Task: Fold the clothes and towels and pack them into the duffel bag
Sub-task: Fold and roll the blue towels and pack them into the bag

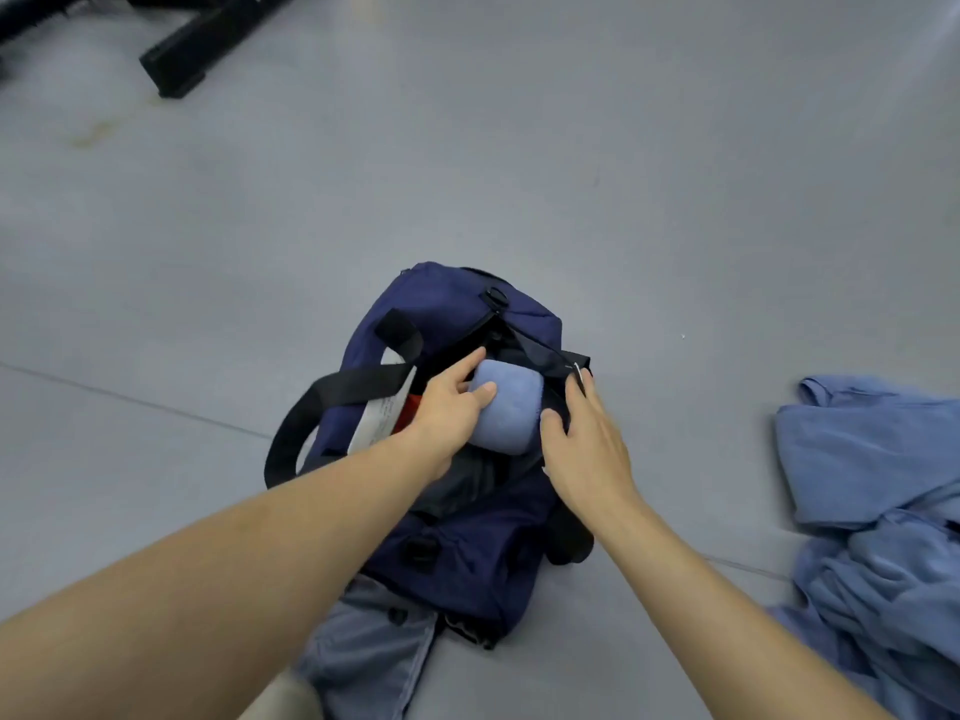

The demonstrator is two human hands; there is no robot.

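A navy duffel bag lies open on the grey floor in the middle of the view. A rolled light-blue towel sits in its opening. My left hand grips the towel's left side, thumb on top. My right hand lies flat against the towel's right side and the bag's zipper edge, fingers straight. Something red and a white label show inside the bag to the left of the towel.
A heap of blue clothes lies on the floor at the right. A grey garment sticks out from under the bag's near end. A black stand foot is at the far left.
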